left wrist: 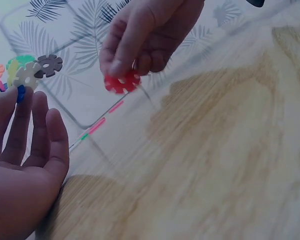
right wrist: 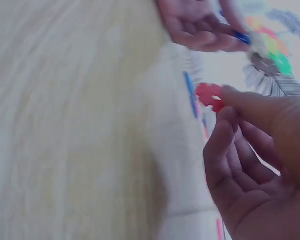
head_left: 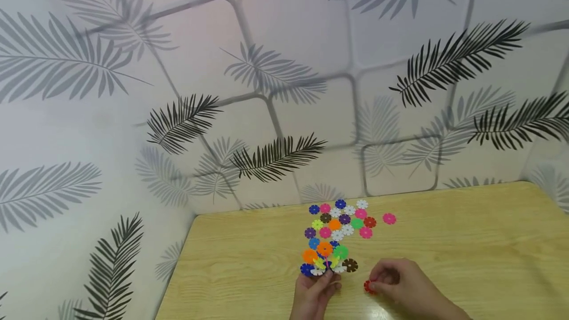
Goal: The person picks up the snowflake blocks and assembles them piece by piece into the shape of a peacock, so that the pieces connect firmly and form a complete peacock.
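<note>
My left hand (head_left: 311, 294) pinches an assembly of notched plastic discs, holding it by a blue disc (left wrist: 21, 93) at the fingertips. Orange (head_left: 325, 248), green (head_left: 341, 252), yellow, white and blue discs fan out above the fingers, and a brown disc (head_left: 351, 265) sticks out on the right side. To the right, between thumb and fingertips, my right hand (head_left: 408, 280) pinches a single red notched disc (left wrist: 121, 84). That red disc is apart from the assembly, with a gap between the two hands. Part of the assembly is hidden behind the left fingers.
Loose notched discs in many colours lie on the wooden table (head_left: 249, 256) beyond the left hand, among them a pink disc (head_left: 389, 219) set off to the right. A wall (head_left: 311, 117) with a leaf pattern rises at the table's back edge.
</note>
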Tool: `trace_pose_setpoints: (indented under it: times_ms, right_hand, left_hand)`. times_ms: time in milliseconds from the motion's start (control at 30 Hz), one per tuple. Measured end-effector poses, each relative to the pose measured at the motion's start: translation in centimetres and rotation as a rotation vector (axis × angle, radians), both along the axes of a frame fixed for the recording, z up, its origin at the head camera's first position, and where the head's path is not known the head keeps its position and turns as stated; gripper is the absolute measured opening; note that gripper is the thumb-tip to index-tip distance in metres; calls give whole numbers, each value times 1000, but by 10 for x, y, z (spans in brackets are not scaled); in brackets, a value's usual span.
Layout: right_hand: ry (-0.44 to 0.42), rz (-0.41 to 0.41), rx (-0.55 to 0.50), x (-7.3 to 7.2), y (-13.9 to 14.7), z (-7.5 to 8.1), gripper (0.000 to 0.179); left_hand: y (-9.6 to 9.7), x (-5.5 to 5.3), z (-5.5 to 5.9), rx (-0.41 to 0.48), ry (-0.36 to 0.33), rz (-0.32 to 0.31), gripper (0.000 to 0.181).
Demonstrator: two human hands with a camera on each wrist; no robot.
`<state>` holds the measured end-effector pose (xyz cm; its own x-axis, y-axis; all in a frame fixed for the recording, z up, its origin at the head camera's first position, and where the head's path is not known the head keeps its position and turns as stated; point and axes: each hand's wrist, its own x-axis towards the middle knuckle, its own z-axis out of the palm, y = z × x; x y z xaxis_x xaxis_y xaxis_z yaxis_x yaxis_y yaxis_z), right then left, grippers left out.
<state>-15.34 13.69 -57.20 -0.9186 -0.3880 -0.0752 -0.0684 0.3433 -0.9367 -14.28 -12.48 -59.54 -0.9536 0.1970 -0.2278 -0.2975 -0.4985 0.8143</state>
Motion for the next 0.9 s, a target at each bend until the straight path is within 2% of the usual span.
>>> trace_pose_setpoints:
  times_ms: [133, 267, 500, 900]
  right_hand:
    - [-56, -154, -125, 1, 5, 8, 23]
    - [-94, -224, -265, 2, 6, 16, 34]
    - [-142, -237, -351, 4, -1, 21, 34]
    - [-173, -255, -336, 5, -6, 22, 33]
  left_hand:
    - [0, 0, 1, -54, 4, -17, 40]
    - [1, 0, 1, -79, 35, -46, 38]
    - [0, 0, 4, -107, 43, -67, 38]
    - [1, 0, 3, -115, 52, -58, 38]
